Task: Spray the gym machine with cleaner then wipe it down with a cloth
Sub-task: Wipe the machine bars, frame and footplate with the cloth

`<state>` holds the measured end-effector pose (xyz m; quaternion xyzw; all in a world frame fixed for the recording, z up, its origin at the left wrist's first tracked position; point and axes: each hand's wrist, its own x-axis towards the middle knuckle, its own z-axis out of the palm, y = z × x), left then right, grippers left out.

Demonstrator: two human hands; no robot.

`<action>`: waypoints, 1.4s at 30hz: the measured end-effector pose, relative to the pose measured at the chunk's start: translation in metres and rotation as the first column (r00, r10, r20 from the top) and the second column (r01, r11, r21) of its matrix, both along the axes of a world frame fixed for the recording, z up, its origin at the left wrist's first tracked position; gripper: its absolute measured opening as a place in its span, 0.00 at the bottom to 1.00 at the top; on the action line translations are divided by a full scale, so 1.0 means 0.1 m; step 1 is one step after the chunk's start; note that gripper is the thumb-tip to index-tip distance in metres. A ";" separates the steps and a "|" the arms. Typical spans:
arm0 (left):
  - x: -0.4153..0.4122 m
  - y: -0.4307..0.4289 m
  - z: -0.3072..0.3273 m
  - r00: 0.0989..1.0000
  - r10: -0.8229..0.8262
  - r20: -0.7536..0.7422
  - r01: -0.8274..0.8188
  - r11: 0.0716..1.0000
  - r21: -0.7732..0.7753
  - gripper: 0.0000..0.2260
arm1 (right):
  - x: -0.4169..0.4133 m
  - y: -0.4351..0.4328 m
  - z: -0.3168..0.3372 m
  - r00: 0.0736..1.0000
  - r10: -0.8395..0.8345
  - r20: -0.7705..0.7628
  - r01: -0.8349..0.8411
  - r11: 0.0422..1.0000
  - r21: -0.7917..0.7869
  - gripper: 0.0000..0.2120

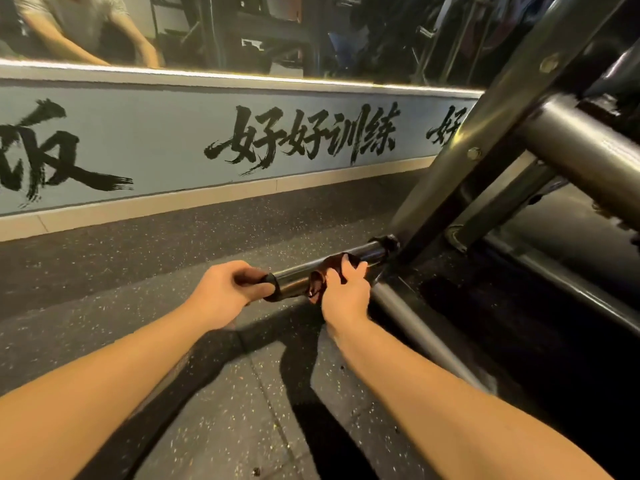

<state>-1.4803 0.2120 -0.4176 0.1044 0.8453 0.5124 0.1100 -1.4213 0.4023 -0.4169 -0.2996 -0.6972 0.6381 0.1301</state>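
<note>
Speckled dark rubber flooring [138, 258] runs beside a blue wall band with black brush lettering [156, 140], under a mirror [242, 29]. Low on the grey steel gym machine frame [485, 140], a short chrome bar [294, 277] juts out. The left hand [225, 292] clasps its black end cap [272, 287], and the right hand [343, 292] wraps a dark reddish-brown cloth [317, 284] around the bar. This looks like the wiping step; the next move likely calls for sliding the cloth along the chrome. No spray bottle is visible, and the machine's upper part is cut off.
</note>
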 end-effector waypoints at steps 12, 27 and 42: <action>-0.01 0.00 -0.07 0.995 0.023 0.102 -0.035 0.993 0.111 0.12 | -0.33 0.29 0.08 0.958 -0.285 -0.040 0.254 0.903 -0.347 0.24; 0.05 0.05 -0.07 0.996 0.079 0.031 -0.081 0.993 0.082 0.09 | 0.08 0.02 0.00 0.997 0.080 -0.021 -0.082 0.989 -0.123 0.24; 0.19 0.07 -0.09 0.979 0.147 -0.139 -0.150 0.989 -0.009 0.11 | -0.56 0.11 0.44 0.628 0.607 0.487 -0.766 0.369 0.527 0.15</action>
